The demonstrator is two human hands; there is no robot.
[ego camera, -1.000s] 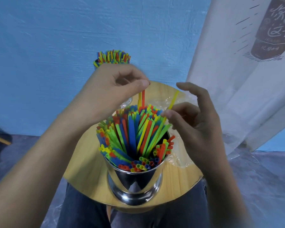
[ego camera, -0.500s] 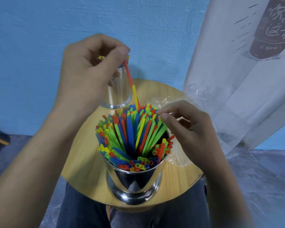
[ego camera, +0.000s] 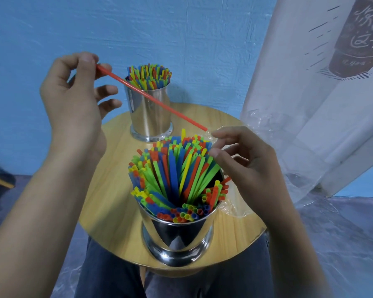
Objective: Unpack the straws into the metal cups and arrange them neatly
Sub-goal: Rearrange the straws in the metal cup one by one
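Observation:
A near metal cup [ego camera: 178, 237] stands at the front of the round wooden table [ego camera: 112, 203], packed with coloured straws [ego camera: 174, 175] that fan outward. A far metal cup [ego camera: 148, 117] behind it holds another bunch of straws [ego camera: 150, 76]. My left hand [ego camera: 75, 104] is raised at the upper left and pinches one end of a single red straw [ego camera: 151, 97], which slants down to the right above the far cup. My right hand [ego camera: 248, 166] hovers at the right rim of the near cup, fingers loosely curled, fingertips touching the straw tops.
Crumpled clear plastic wrap [ego camera: 233, 207] lies on the table to the right of the near cup, under my right hand. A white printed sheet [ego camera: 310, 93] hangs at the right. A blue wall is behind. My knees in dark trousers [ego camera: 108, 274] are under the table.
My left hand has pulled a red straw fully out of the near cup, up and to the left. The far cup is now uncovered. My right hand stays at the near cup's right rim.

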